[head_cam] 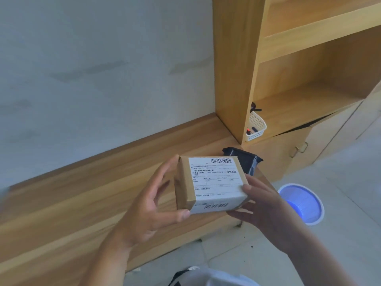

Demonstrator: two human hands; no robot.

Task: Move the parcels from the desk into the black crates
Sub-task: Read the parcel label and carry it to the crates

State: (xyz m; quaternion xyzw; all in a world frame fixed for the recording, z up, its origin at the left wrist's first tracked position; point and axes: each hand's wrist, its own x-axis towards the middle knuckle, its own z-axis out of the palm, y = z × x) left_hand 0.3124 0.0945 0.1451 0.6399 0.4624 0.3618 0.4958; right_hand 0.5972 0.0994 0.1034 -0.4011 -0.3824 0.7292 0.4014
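A small brown cardboard parcel (210,184) with a white shipping label is held in the air above the wooden desk (86,195). My left hand (150,205) grips its left side, thumb under the near edge and fingers behind. My right hand (266,205) holds its right side, thumb on the label's corner and fingers underneath. A black plastic-wrapped parcel (247,159) lies on the desk just behind the box, near the desk's right end. No black crate is in view.
A tall wooden shelf unit (299,69) stands at the desk's right end, with a white mesh basket (256,126) on its lower shelf. A blue-lined round bin (303,203) sits on the tiled floor at right. A grey wall is behind the desk.
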